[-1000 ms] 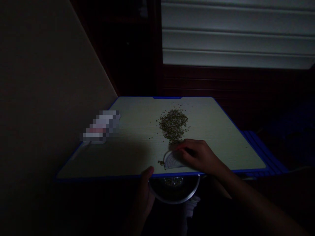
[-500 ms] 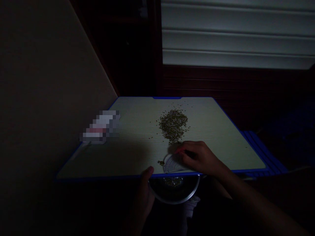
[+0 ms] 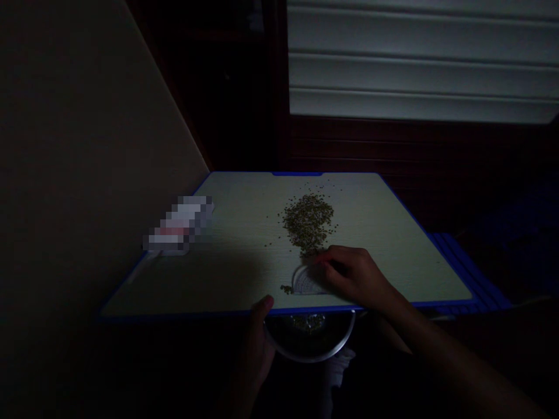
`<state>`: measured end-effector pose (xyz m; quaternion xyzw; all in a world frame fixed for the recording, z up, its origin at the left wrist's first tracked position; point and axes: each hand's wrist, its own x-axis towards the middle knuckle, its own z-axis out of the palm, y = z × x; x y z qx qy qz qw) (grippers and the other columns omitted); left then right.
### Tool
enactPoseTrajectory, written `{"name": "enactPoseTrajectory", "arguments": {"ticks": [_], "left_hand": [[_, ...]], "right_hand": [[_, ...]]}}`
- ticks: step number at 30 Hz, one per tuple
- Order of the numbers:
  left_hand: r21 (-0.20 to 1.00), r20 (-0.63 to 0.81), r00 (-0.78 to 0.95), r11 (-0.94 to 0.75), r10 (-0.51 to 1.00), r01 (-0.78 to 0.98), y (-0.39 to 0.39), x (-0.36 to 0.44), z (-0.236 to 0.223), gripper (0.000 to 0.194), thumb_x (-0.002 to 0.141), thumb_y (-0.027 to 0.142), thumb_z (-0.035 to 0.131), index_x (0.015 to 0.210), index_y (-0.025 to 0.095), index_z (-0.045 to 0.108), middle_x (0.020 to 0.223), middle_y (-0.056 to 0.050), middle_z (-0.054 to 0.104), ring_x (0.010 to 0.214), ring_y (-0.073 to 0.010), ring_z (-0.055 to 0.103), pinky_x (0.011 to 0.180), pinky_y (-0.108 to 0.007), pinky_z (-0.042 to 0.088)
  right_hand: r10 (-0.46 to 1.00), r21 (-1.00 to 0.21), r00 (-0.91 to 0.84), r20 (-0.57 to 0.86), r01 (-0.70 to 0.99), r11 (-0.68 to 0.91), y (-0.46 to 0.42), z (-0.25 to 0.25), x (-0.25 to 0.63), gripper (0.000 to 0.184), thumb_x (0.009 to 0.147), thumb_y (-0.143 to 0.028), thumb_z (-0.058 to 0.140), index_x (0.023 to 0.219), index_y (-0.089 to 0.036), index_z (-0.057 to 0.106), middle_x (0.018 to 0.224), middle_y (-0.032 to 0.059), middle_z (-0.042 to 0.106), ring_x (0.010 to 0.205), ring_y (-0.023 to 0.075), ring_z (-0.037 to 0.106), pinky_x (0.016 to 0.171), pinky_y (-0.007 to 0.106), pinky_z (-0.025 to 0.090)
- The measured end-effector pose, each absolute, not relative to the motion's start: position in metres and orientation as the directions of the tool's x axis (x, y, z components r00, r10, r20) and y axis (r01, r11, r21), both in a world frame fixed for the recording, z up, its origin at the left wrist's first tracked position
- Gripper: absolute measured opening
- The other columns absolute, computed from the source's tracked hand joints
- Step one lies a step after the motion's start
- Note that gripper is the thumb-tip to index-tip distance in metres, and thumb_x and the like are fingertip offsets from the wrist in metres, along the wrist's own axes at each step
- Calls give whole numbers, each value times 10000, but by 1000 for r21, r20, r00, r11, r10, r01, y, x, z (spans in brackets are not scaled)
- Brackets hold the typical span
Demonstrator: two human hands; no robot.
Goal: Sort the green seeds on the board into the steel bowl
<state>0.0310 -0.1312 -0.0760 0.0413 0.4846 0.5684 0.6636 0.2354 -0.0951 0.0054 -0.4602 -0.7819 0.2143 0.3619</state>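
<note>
A loose pile of small greenish-brown seeds or beans [image 3: 308, 221] lies on the pale, blue-edged tabletop [image 3: 236, 233]. Just below the pile, my right hand [image 3: 356, 273] is closed in a pinch on a clear half-round protractor [image 3: 305, 282] lying on the surface; something reddish shows at the fingertips. A few seeds [image 3: 286, 289] sit left of the protractor. Under the near edge is a metal bowl [image 3: 338, 349] with some seeds inside. My left hand [image 3: 261, 334] is closed at the bowl's left side, thumb up over the table edge, its other fingers hidden.
A blurred-out white and red package [image 3: 179, 224] lies at the table's left edge. A wall [image 3: 87, 145] rises on the left. Behind the table are dark wood and a pale slatted panel [image 3: 419, 64]. Blue striped cloth [image 3: 463, 270] hangs at the right. The room is dim.
My right hand has slid the protractor slightly away from the near edge, toward the pile. My left hand and the bowl have stayed put.
</note>
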Motion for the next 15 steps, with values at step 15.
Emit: {"name": "enactPoseTrajectory", "arguments": {"ticks": [15], "left_hand": [[567,-635,-98,376,766,-733,-132,33,-71,156,799,203,634,945,169,674,888,-64,769,1024,-266,687,923,-396,523]], "right_hand": [[848,-661,-368,381,532,529,-96,6,234,235,915,-212,525,1067,-234,703,976,31,735,864,166,682,768,298,521]]}}
